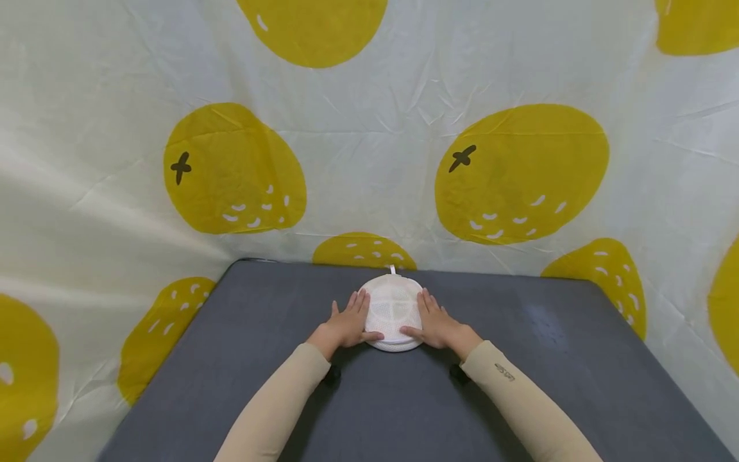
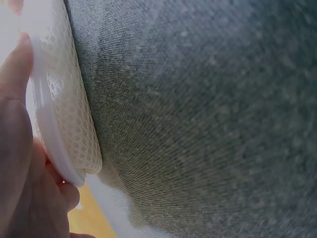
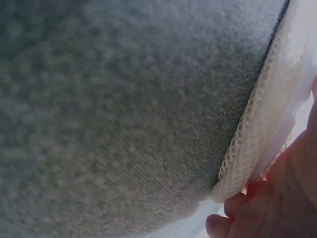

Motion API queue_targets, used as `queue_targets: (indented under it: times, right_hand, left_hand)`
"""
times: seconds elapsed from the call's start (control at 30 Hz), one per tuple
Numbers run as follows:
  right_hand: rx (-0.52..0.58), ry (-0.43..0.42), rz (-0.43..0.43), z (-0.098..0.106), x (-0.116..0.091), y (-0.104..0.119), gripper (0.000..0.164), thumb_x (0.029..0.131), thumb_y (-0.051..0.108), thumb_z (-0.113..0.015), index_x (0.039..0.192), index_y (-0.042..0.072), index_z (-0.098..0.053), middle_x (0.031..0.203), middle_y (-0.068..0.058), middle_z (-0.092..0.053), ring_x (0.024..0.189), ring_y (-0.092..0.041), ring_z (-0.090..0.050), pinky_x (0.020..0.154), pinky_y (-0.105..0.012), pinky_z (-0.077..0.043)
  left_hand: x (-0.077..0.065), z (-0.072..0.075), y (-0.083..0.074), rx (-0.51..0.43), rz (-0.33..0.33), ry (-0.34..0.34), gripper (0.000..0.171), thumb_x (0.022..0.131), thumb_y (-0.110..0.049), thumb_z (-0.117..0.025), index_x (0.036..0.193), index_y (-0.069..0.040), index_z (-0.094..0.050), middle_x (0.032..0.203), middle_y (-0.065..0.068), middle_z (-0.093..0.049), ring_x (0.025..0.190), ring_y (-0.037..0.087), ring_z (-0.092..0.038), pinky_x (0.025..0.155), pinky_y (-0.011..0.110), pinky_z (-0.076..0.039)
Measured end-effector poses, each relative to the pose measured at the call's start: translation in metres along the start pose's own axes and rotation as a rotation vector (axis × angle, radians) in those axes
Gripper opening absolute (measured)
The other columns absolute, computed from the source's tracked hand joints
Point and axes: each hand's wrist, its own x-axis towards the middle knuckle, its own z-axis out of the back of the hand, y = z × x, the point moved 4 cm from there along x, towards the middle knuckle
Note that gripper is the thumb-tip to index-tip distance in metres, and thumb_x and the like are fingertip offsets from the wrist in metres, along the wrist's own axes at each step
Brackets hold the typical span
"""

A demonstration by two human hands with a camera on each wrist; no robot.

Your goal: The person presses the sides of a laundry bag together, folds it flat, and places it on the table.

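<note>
A round white mesh laundry bag (image 1: 394, 308) lies on the dark grey table, its small white loop (image 1: 392, 269) pointing to the far side. My left hand (image 1: 346, 322) rests on the bag's left side with fairly straight fingers, thumb over the near part. Mirroring it, my right hand (image 1: 440, 324) rests on the right side, fingers pointing away and thumb toward the middle. The left wrist view shows the honeycomb mesh side (image 2: 74, 119) and a smooth white band (image 2: 49, 124) along the edge beside the fingers. Right-hand fingertips touch the mesh side (image 3: 247, 134) in the right wrist view.
The grey table surface (image 1: 277, 301) spreads around the bag. Behind it and at both sides hangs a pale sheet (image 1: 369, 179) printed with yellow fruit shapes, meeting the table's far edge just beyond the bag. Dark wrist devices (image 1: 331, 375) sit under both cuffs.
</note>
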Motion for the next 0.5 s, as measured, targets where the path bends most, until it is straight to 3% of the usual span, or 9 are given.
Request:
queue_targets:
  times: [0.1, 0.3, 0.5]
  right_hand:
    - [-0.004, 0.015, -0.003, 0.000, -0.001, 0.001, 0.104, 0.101, 0.055, -0.057, 0.156, -0.017, -0.005, 0.164, -0.036, 0.003, 0.151, -0.051, -0.007, 0.118, -0.064, -0.018]
    - [-0.033, 0.025, -0.005, 0.004, -0.002, -0.002, 0.106, 0.101, 0.059, -0.053, 0.157, -0.015, -0.002, 0.165, -0.034, 0.004, 0.152, -0.049, -0.006, 0.119, -0.063, -0.017]
    - [0.051, 0.000, 0.014, 0.013, -0.010, 0.004, 0.105, 0.101, 0.056, -0.056, 0.157, -0.016, -0.004, 0.164, -0.035, 0.003, 0.151, -0.051, -0.006, 0.118, -0.065, -0.015]
  left_hand:
    - [0.004, -0.005, 0.001, 0.005, 0.007, 0.023, 0.107, 0.095, -0.067, -0.057, 0.165, -0.005, -0.004, 0.171, 0.011, 0.003, 0.156, 0.029, 0.001, 0.118, 0.069, -0.006]
    - [0.003, 0.002, -0.002, 0.016, 0.001, 0.034, 0.106, 0.096, -0.067, -0.054, 0.165, -0.005, -0.003, 0.171, 0.011, 0.004, 0.156, 0.028, 0.002, 0.118, 0.068, -0.005]
    - [-0.005, 0.010, -0.005, -0.038, -0.010, -0.003, 0.104, 0.095, -0.066, -0.057, 0.165, -0.005, -0.008, 0.171, 0.012, -0.002, 0.156, 0.029, -0.003, 0.118, 0.068, -0.009]
